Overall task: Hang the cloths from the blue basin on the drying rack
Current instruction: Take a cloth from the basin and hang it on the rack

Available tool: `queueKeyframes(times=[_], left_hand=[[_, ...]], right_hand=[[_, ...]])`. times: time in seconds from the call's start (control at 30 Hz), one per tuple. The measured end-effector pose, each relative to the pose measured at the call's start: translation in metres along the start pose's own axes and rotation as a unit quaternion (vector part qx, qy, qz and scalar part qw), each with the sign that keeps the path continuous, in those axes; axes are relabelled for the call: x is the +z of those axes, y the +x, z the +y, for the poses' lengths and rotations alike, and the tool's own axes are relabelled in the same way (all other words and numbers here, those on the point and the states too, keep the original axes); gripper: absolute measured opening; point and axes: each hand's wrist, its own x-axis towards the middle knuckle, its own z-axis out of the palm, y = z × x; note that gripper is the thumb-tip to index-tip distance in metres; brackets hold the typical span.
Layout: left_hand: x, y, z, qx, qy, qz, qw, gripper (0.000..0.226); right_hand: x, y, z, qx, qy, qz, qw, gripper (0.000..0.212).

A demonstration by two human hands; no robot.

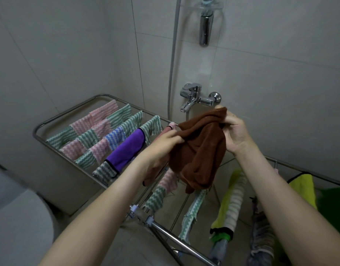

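My left forearm (107,198) runs up from the lower left and my right forearm (276,198) from the lower right, both bare and converging. My left hand (163,144) lies knuckles-up, fingers curled, pinching an edge of the brown cloth (201,154). My right hand (236,135) sits slightly higher, palm turned leftward, thumb and fingers bunched on the cloth's upper corner. The hands are near each other, not touching.

Both hands, left hand (163,144) and right hand (235,134), are gripping a crumpled brown cloth (200,150) above a metal drying rack (50,121) already holding striped cloths (84,135)
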Motion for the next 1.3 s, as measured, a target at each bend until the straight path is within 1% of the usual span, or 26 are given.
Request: queueKeyframes(times=[0.07,0.13,0.2,0.27,0.33,0.37,0.4,0.43,0.47,0.5,0.57,0.63,0.67,0.7,0.77,0.8,0.87,0.9,0.93,0.97,1.03,1.07,1.17,1.2,1.23,1.3], left_hand=[[0.001,-0.002,0.005,0.023,-0.062,0.006,0.998,0.026],[0.002,-0.004,0.010,0.056,-0.071,0.000,0.996,0.024],[0.002,-0.004,0.012,0.079,-0.044,0.018,0.996,0.025],[0.003,-0.003,0.013,0.085,-0.002,0.013,0.996,0.023],[0.007,-0.005,0.015,0.089,0.072,-0.003,0.993,0.010],[0.006,-0.004,0.013,0.090,0.110,-0.006,0.990,0.017],[0.005,-0.003,0.012,0.092,0.138,-0.005,0.986,0.026],[0.004,-0.002,0.010,0.098,0.144,-0.001,0.985,0.028],[0.005,-0.003,0.011,0.109,0.142,0.003,0.984,0.020],[0.003,-0.003,0.011,0.118,0.143,0.009,0.983,0.013],[-0.005,-0.002,0.009,0.125,0.142,0.019,0.982,0.020],[-0.013,-0.006,0.008,0.095,0.139,0.013,0.986,0.022],[-0.017,-0.008,0.008,0.064,0.154,-0.001,0.986,0.023],[-0.022,-0.009,0.006,0.030,0.196,-0.015,0.980,0.026],[-0.031,-0.014,0.000,-0.028,0.325,-0.037,0.945,0.035],[-0.035,-0.018,-0.003,-0.045,0.365,-0.047,0.929,0.032],[-0.044,-0.024,-0.008,-0.069,0.401,-0.053,0.912,0.019],[-0.047,-0.026,-0.010,-0.073,0.406,-0.048,0.909,0.015],[-0.050,-0.028,-0.012,-0.071,0.393,-0.042,0.916,0.014],[-0.052,-0.029,-0.013,-0.070,0.360,-0.037,0.929,0.013],[-0.053,-0.031,-0.012,-0.073,0.254,-0.034,0.964,0.017],[-0.052,-0.033,-0.010,-0.072,0.209,-0.038,0.975,0.019],[-0.049,-0.037,-0.001,-0.056,0.143,-0.059,0.986,0.020],[-0.048,-0.037,0.002,-0.048,0.126,-0.066,0.989,0.021],[-0.047,-0.038,0.004,-0.045,0.107,-0.072,0.991,0.022],[-0.043,-0.039,0.008,-0.043,0.085,-0.082,0.992,0.023]], right_hand=[[-0.012,-0.001,0.000,0.033,-0.031,0.013,0.999,0.040],[-0.023,-0.003,0.004,0.071,-0.043,0.029,0.996,0.041],[-0.030,-0.004,0.010,0.095,-0.040,0.050,0.993,0.033],[-0.027,-0.005,0.017,0.123,-0.080,0.047,0.988,0.028],[-0.022,-0.004,0.023,0.165,-0.154,0.011,0.974,0.044],[-0.018,-0.004,0.025,0.180,-0.199,-0.003,0.963,0.049],[-0.015,-0.005,0.027,0.193,-0.240,-0.014,0.951,0.046],[-0.012,-0.006,0.028,0.204,-0.270,-0.022,0.941,0.039],[-0.009,-0.007,0.027,0.212,-0.288,-0.027,0.934,0.032],[-0.007,-0.008,0.026,0.213,-0.304,-0.027,0.928,0.024],[-0.004,-0.008,0.023,0.187,-0.330,-0.015,0.925,0.012],[-0.003,-0.006,0.019,0.145,-0.310,0.006,0.939,0.014],[-0.002,-0.005,0.018,0.125,-0.287,0.016,0.950,0.016],[-0.002,-0.004,0.017,0.107,-0.270,0.025,0.957,0.018],[-0.001,-0.002,0.016,0.075,-0.258,0.038,0.962,0.018],[-0.002,-0.001,0.016,0.060,-0.252,0.048,0.965,0.016],[-0.003,0.001,0.014,0.037,-0.232,0.070,0.969,0.013],[-0.002,0.001,0.012,0.031,-0.233,0.075,0.969,0.013],[-0.003,0.002,0.011,0.030,-0.246,0.073,0.966,0.015],[-0.004,0.002,0.010,0.027,-0.266,0.069,0.961,0.016],[-0.006,0.005,0.009,0.019,-0.311,0.077,0.947,0.017],[-0.009,0.009,0.010,0.015,-0.334,0.088,0.938,0.015],[-0.013,0.019,0.013,-0.007,-0.397,0.123,0.910,0.010],[-0.014,0.022,0.014,-0.011,-0.428,0.128,0.894,0.011],[-0.018,0.027,0.016,-0.010,-0.477,0.128,0.869,0.013],[-0.023,0.035,0.016,-0.007,-0.634,0.114,0.765,0.019]])
